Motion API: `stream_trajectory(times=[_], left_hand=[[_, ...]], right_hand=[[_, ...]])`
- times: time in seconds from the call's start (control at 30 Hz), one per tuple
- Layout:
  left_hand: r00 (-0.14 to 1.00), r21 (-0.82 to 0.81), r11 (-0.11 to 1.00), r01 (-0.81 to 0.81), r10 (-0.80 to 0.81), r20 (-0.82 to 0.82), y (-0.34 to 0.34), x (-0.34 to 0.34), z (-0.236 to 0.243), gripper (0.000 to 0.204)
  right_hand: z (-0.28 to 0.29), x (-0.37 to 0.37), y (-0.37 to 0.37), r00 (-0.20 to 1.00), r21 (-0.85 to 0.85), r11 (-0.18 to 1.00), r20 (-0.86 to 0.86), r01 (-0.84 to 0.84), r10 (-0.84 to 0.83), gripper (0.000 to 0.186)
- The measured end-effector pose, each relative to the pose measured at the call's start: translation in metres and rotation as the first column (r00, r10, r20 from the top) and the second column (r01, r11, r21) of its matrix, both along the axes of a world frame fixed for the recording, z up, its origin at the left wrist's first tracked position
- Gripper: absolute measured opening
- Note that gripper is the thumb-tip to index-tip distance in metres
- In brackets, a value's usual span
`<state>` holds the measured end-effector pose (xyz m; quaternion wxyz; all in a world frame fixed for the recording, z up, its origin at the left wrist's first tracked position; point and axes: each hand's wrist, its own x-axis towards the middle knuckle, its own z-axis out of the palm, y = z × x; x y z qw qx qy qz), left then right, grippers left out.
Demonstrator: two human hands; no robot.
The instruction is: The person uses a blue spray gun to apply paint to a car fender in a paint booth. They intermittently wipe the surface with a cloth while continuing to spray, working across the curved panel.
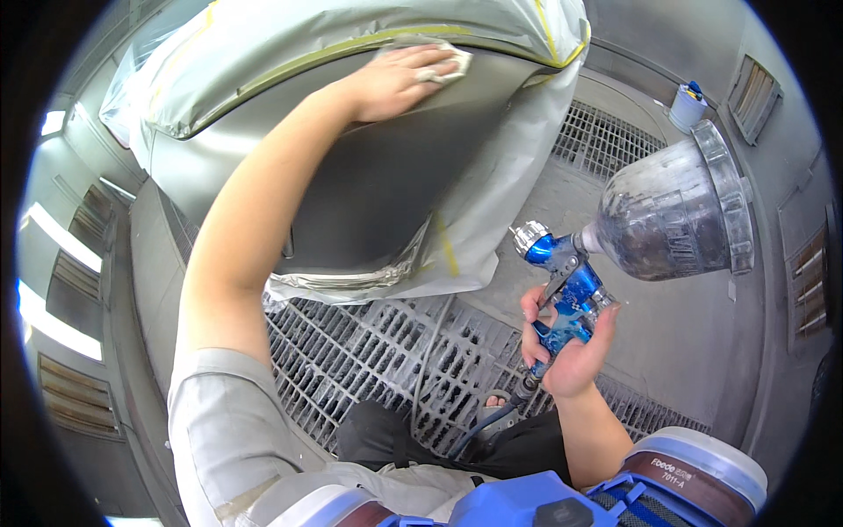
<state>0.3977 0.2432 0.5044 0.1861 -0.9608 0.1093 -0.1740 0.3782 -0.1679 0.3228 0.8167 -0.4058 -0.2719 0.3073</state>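
Observation:
My left hand (386,86) reaches far forward and presses a crumpled white cloth (453,67) flat against the upper edge of a dark grey car body panel (386,198). Off to the right, away from the car, my right hand (575,360) is wrapped round the grip of a blue spray gun (569,290). The gun has a silver air cap and a large, paint-smeared translucent cup (663,215), tilted to the right. An air hose (492,419) runs down from the grip's base.
Masking film (527,149) with yellow tape (351,44) surrounds the panel. Metal floor grating (386,351) lies below, with a thin cable across it. A pale bucket (688,107) stands at the far right by the booth wall. My blue respirator (527,502) fills the lower edge.

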Motion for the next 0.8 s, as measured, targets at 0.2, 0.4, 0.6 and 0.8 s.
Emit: stream_trajectory(times=[0.2, 0.4, 0.6, 0.8], left_hand=[[0.954, -0.137, 0.953, -0.269, 0.283, 0.098, 0.050, -0.151, 0.010, 0.054], [0.882, -0.303, 0.885, -0.353, 0.422, 0.207, 0.092, -0.260, 0.003, 0.054], [0.707, -0.424, 0.846, -0.323, 0.514, 0.486, 0.122, -0.284, -0.057, 0.054], [0.539, -0.105, 0.828, -0.550, 0.449, 0.712, 0.037, -0.152, -0.096, 0.051]], right_hand=[[0.010, -0.002, 0.002, 0.995, -0.031, 0.995, 0.023, -0.097, 0.098, 0.100], [0.018, 0.001, 0.001, 0.983, -0.066, 0.984, 0.070, -0.163, 0.167, 0.103], [0.016, 0.002, 0.000, 0.979, -0.064, 0.978, 0.034, -0.197, 0.200, 0.104], [0.017, -0.004, 0.004, 0.980, -0.012, 0.981, -0.033, -0.196, 0.195, 0.103]])
